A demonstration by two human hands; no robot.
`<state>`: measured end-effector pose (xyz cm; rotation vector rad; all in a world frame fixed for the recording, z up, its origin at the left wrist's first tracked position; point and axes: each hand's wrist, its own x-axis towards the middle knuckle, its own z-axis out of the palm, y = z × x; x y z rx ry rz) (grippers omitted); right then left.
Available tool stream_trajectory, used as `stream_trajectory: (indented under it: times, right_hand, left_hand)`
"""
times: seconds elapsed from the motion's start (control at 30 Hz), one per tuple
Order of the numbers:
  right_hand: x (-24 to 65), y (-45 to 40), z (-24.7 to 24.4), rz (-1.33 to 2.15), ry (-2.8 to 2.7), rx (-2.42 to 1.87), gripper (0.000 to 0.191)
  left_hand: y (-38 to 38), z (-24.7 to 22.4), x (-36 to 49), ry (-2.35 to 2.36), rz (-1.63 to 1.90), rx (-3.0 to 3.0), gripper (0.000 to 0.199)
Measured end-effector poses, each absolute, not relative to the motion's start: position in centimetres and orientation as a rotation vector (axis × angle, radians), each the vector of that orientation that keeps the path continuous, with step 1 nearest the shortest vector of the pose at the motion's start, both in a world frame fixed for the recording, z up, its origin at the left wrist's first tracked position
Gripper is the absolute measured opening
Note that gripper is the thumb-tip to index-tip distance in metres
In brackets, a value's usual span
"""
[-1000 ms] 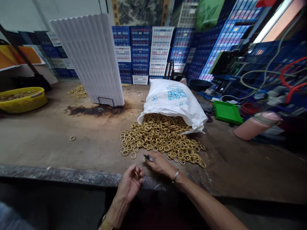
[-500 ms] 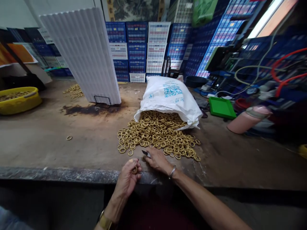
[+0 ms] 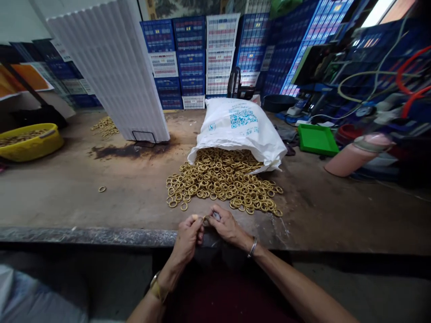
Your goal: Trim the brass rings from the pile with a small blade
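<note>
Close to the table's front edge, my left hand (image 3: 189,233) is closed with thumb and finger pinching a brass-coloured ring (image 3: 205,219). My right hand (image 3: 229,229) meets it from the other side, its fingertips at the same ring. Tucked in the right fingers is a small knife (image 3: 216,216), of which only a grey part shows; its blade is hidden now. Just beyond both hands spreads a heap of similar rings (image 3: 222,179), spilling from the mouth of a white sack (image 3: 229,130). One loose ring (image 3: 102,189) lies off to the left.
A yellow basin (image 3: 32,146) of small pieces stands at the left. A white corrugated panel (image 3: 117,67) leans upright behind a dark stain. At the right are a green tray (image 3: 317,139) and a pink bottle (image 3: 353,154). Stacked crates (image 3: 190,63) line the back.
My hands have come together at a ring; half a second ago they were apart, and the knife's dark blade showed. The whole view has shifted slightly.
</note>
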<state>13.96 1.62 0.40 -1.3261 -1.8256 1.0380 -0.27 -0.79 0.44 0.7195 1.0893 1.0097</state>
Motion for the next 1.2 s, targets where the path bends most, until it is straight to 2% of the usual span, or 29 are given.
stream_trajectory:
  times: [0.27,0.5,0.93,1.07,1.2]
  right_hand:
    - [14.47,1.31,0.40,1.103,-1.718,-1.348,0.009]
    - [14.31,1.85,0.17,1.366,-1.530,-1.356,0.019]
    - [14.08,1.98,0.30,1.427,-1.456,-1.338,0.015]
    - [14.11,2.05,0.11,1.294,-1.496,-1.422,0.010]
    - [14.22,1.54,0.05,1.057,-1.836,-1.370,0.010]
  left_hand:
    - [-1.05,0.52,0.35,1.084,0.968,0.808,0.031]
    - [-1.23,0.40,0.44,1.251,0.973,1.048,0.028]
    - [-1.13,0.70,0.42,1.014,0.899,0.797,0.030]
    - [-1.21,0.70,0.37,0.974,0.957,0.747,0.030]
    - [-1.13,0.67,0.38,0.976,1.013,0.742,0.030]
